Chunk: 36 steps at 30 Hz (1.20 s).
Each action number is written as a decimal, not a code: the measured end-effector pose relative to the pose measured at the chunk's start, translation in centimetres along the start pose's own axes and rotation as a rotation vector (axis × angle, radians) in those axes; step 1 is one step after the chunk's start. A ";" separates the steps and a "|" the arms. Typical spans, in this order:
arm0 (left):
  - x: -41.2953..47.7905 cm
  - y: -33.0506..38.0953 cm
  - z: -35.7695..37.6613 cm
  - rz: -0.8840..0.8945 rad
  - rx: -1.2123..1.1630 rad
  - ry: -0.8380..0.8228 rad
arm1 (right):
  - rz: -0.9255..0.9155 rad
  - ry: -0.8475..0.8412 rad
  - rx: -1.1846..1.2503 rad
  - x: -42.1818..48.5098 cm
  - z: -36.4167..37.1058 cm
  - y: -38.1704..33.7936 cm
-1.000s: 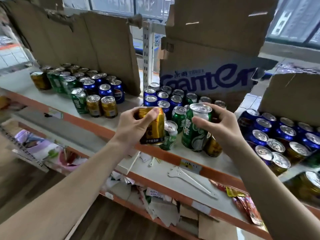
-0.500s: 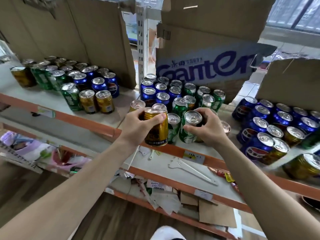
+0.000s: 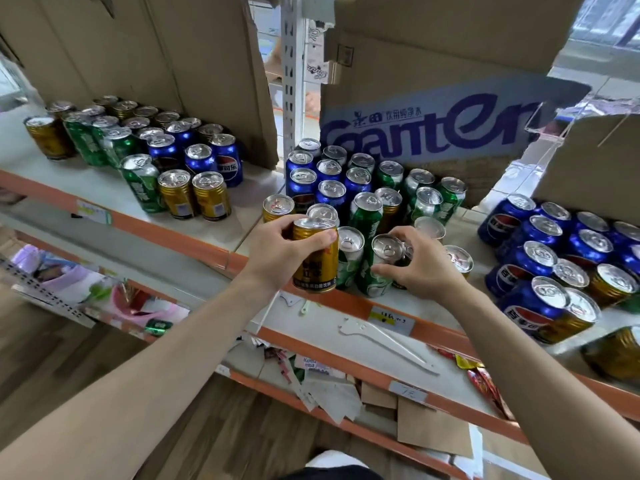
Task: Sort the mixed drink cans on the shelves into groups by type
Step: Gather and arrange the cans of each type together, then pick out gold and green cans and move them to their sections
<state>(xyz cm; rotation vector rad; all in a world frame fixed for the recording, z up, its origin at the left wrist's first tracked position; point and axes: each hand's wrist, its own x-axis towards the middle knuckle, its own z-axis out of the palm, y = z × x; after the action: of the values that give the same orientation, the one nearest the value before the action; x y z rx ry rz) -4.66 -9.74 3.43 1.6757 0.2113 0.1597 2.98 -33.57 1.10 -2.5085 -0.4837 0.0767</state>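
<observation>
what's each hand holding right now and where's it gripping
Left hand holds a gold can by its upper side wall. Right hand grips a green can at its side, on the shelf.

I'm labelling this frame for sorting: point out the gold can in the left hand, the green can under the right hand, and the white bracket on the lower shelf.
gold can (image 3: 316,261): head view, on its label side.
green can (image 3: 375,271): head view, on its body.
white bracket (image 3: 384,344): head view, mid-length on its arm.

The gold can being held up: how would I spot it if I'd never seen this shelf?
Find the cardboard box printed with big blue letters; below it, cans crowd the orange-edged shelf. At that shelf's front edge the left hand grips the gold can, the only one lifted clear of the shelf.
</observation>
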 end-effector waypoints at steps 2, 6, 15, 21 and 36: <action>0.4 0.2 0.3 0.009 0.010 0.004 | 0.003 -0.060 -0.014 0.1 -0.5 0.1; 1.1 1.2 0.1 0.014 -0.010 0.018 | -0.123 -0.021 -0.051 0.8 -2.0 -0.5; 1.9 2.2 -4.2 0.074 -0.005 0.166 | -0.363 -0.019 0.039 4.7 -2.1 -6.5; 2.4 2.1 -9.3 0.072 -0.004 0.262 | -0.444 -0.093 0.053 8.0 0.8 -11.6; 10.3 -1.6 -31.4 0.087 -0.008 0.321 | -0.545 -0.137 -0.005 19.9 14.3 -27.4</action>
<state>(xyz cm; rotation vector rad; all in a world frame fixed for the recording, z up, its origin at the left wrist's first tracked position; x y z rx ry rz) -1.85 23.21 5.25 1.6463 0.3783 0.4956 10.40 2.15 5.41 -2.2975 -1.2029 0.0356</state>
